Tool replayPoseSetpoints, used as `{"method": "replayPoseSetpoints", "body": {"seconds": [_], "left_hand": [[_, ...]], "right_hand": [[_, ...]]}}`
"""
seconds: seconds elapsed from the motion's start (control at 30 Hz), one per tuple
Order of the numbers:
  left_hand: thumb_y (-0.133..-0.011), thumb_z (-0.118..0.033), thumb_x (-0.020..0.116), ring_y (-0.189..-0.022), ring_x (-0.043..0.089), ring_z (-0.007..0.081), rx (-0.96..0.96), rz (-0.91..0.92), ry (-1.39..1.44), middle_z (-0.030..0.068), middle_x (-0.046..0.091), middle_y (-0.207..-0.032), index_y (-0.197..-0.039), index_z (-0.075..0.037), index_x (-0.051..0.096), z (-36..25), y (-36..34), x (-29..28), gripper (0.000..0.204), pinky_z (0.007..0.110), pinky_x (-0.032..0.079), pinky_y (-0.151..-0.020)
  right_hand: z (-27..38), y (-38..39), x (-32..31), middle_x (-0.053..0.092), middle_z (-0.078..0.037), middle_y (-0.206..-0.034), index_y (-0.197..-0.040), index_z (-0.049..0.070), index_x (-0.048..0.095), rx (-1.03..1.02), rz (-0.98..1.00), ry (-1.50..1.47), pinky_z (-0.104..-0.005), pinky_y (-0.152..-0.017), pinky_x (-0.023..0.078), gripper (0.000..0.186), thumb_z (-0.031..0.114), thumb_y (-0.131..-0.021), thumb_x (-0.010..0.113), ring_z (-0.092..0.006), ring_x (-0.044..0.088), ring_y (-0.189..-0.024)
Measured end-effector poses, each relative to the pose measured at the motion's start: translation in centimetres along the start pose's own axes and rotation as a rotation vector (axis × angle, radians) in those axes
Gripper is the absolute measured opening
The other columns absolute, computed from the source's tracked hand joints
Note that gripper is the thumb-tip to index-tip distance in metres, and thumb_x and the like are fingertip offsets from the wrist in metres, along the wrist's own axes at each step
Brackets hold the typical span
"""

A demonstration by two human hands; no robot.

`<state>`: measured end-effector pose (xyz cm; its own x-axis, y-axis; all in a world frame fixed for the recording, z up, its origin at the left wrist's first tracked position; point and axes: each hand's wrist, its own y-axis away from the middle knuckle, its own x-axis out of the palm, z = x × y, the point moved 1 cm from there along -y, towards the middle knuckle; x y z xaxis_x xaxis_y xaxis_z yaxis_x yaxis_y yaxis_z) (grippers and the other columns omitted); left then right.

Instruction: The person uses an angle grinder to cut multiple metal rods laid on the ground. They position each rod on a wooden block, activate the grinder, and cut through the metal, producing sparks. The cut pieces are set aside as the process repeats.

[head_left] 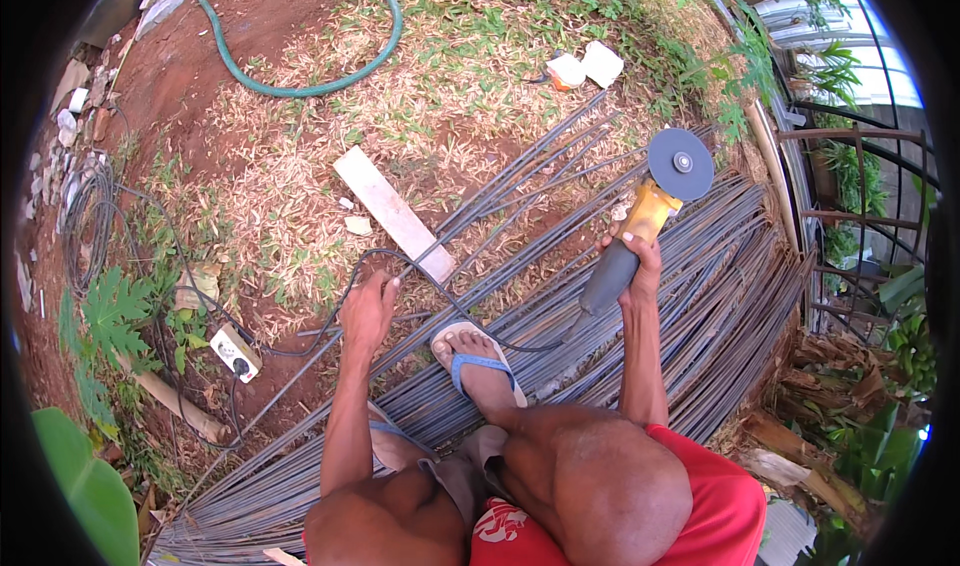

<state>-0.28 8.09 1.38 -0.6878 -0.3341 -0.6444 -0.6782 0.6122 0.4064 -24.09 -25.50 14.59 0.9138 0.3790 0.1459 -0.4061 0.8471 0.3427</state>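
My right hand [643,266] grips an angle grinder [652,214] with a yellow head and dark grey body. Its flat, dark disc [680,164] faces up, raised over a large spread of steel reinforcing bars [690,296]. A black power cord [455,304] loops from the grinder toward my left hand and on to a white extension socket [236,351]. My left hand [368,311] is closed, fingers curled beside the cord; whatever is in them is hidden. Just beyond it lies a pale wooden board [392,211] with several bars across its near end.
My sandalled foot [478,366] rests on the bars. A green hose [310,89] curves over soil and dry leaves at the far left. Coiled wire [88,221] lies at left. A white container [602,64] sits beyond the bars; a metal frame [860,216] stands at right.
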Motion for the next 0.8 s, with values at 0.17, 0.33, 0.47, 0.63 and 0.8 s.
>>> {"method": "replayPoseSetpoints", "body": {"seconds": [0.17, 0.33, 0.47, 0.63, 0.8], "left_hand": [[-0.106, -0.040, 0.062, -0.084, 0.070, 0.0504, -0.051, 0.023, -0.053, 0.0256, 0.073, -0.086, -0.108, -0.013, 0.074, 1.8, 1.9, -0.7, 0.029, 0.059, 0.052, -0.074], [-0.107, -0.040, 0.061, -0.084, 0.070, 0.0501, -0.053, -0.006, -0.067, 0.0251, 0.072, -0.085, -0.104, -0.012, 0.074, 2.0, 1.5, -0.2, 0.031, 0.059, 0.052, -0.074], [-0.107, -0.040, 0.061, -0.084, 0.070, 0.0497, -0.053, -0.011, -0.033, 0.0254, 0.072, -0.086, -0.105, -0.011, 0.074, 1.6, 1.4, -0.2, 0.032, 0.059, 0.053, -0.075], [-0.107, -0.041, 0.061, -0.085, 0.071, 0.0491, -0.060, 0.014, -0.080, 0.0245, 0.074, -0.088, -0.109, -0.013, 0.075, 0.8, 0.7, 0.3, 0.032, 0.058, 0.054, -0.076], [-0.107, -0.041, 0.060, -0.086, 0.071, 0.0487, -0.075, 0.021, -0.085, 0.0229, 0.075, -0.088, -0.108, -0.013, 0.074, 0.3, 0.3, 0.4, 0.031, 0.058, 0.054, -0.077]], "right_hand": [[0.0, 0.0, -0.6, 0.066, -0.014, -0.100, -0.127, 0.000, 0.053, -0.006, 0.002, -0.048, -0.0444, -0.082, 0.063, 0.043, 0.014, -0.089, 0.069, -0.0250, 0.069, -0.087], [-0.6, 0.0, -0.7, 0.067, -0.014, -0.101, -0.127, -0.001, 0.053, 0.011, -0.013, -0.047, -0.0447, -0.081, 0.063, 0.042, 0.012, -0.090, 0.068, -0.0259, 0.070, -0.086], [-0.5, 0.2, 0.0, 0.065, -0.013, -0.100, -0.124, -0.002, 0.054, 0.034, -0.030, -0.020, -0.0438, -0.078, 0.065, 0.044, 0.012, -0.086, 0.071, -0.0247, 0.071, -0.085], [-0.8, 0.1, 0.7, 0.066, -0.013, -0.099, -0.124, -0.002, 0.055, 0.013, -0.030, -0.053, -0.0413, -0.074, 0.065, 0.043, 0.012, -0.086, 0.071, -0.0248, 0.072, -0.084], [-0.5, 0.2, 0.6, 0.066, -0.014, -0.100, -0.123, -0.002, 0.054, 0.029, -0.027, -0.034, -0.0417, -0.076, 0.065, 0.043, 0.012, -0.086, 0.071, -0.0252, 0.072, -0.084]]}}
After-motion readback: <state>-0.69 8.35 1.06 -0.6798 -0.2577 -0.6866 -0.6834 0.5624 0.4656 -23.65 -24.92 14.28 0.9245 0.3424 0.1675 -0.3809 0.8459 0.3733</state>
